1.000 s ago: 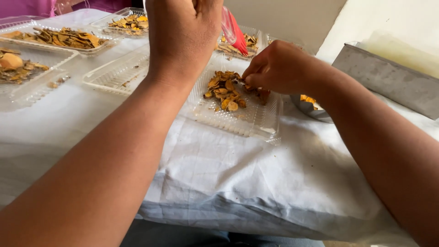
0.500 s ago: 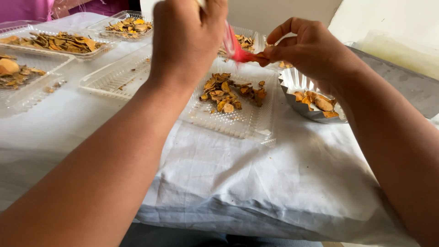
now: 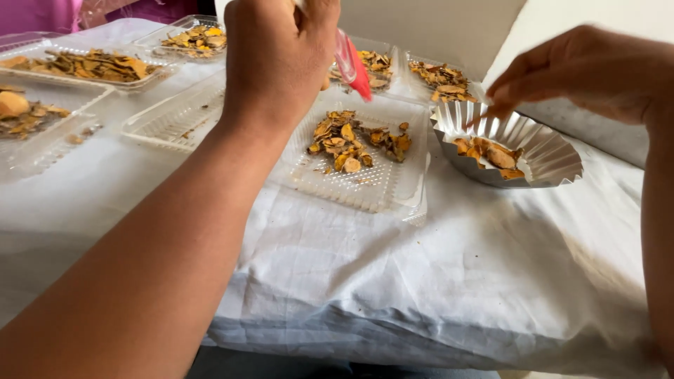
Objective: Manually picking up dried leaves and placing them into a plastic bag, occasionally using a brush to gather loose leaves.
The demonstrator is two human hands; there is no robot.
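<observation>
My left hand is raised above the table, closed around a thin tool with a red tip that points down over a clear plastic tray. That tray holds a loose heap of dried orange-yellow slices. My right hand hovers over a fluted silver foil dish, fingertips pinched together just above its rim. I cannot tell whether a slice is between them. A few orange slices lie in the dish.
A white cloth covers the table and folds over its front edge. Several more clear trays with dried slices stand at the back and left. One tray is nearly bare. A person in purple is behind the table.
My right hand has lifted off the clear tray and swung right to above the foil dish. The left hand stayed raised with the red-tipped tool.
</observation>
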